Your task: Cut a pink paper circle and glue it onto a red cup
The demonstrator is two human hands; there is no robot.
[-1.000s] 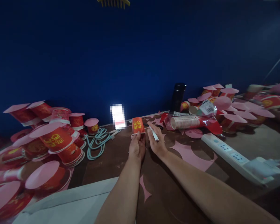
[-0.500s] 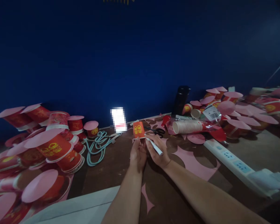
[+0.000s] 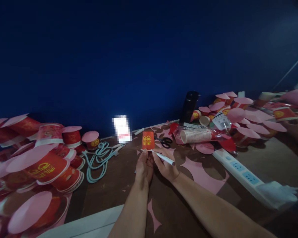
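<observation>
A small red paper cup (image 3: 148, 140) with yellow characters stands bottom-up in the middle. My left hand (image 3: 144, 167) has its fingers closed on the white rim at the near side. A white marker pen (image 3: 166, 158) with a dark end lies in my right hand (image 3: 167, 169), gripped between thumb and fingers. Its tip points at the cup's rim; whether it touches cannot be made out. Just behind my right hand are black-handled scissors (image 3: 166, 142), partly hidden by the cup.
Red cups with pink discs (image 3: 43, 168) crowd the left, more (image 3: 245, 132) the right. A teal cable (image 3: 94, 165), a lit blurred screen (image 3: 121, 129), a black bottle (image 3: 189, 107), bagged stacked cups (image 3: 196, 136), a power strip (image 3: 243, 175) and pink paper scraps (image 3: 201, 177) surround my hands.
The cup has turned from a leftward lean to nearly straight, and its base edge now shows. Both hands keep their hold. The whole view has shifted slightly.
</observation>
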